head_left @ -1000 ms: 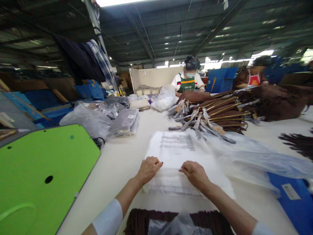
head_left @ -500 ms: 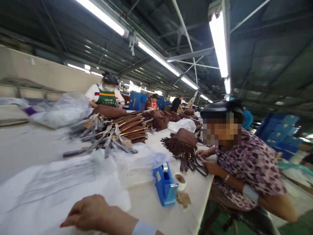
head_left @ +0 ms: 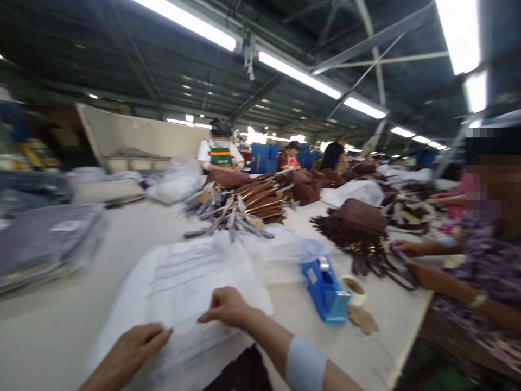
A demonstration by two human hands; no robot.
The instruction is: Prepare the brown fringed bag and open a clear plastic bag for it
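Observation:
A white, see-through plastic bag with printed lines lies on the table in front of me. My left hand is at its near left part, thumb and fingers together on the plastic. Further right, my right hand is closed in a pinch on the same bag, its other fingers curled in. Below my right forearm, a dark brown piece shows at the bottom edge, mostly cut off. A blue tape dispenser stands right of my right hand.
A tape roll and a brown tag lie by the dispenser. Brown fringed bags and a pile of brown bags lie beyond. Grey wrapped packs are at left. A co-worker sits at right, handling straps.
The view has swung left, so everything sits further right. My left hand has come into view. My right hand now pinches the bag, and the dark brown piece shows below.

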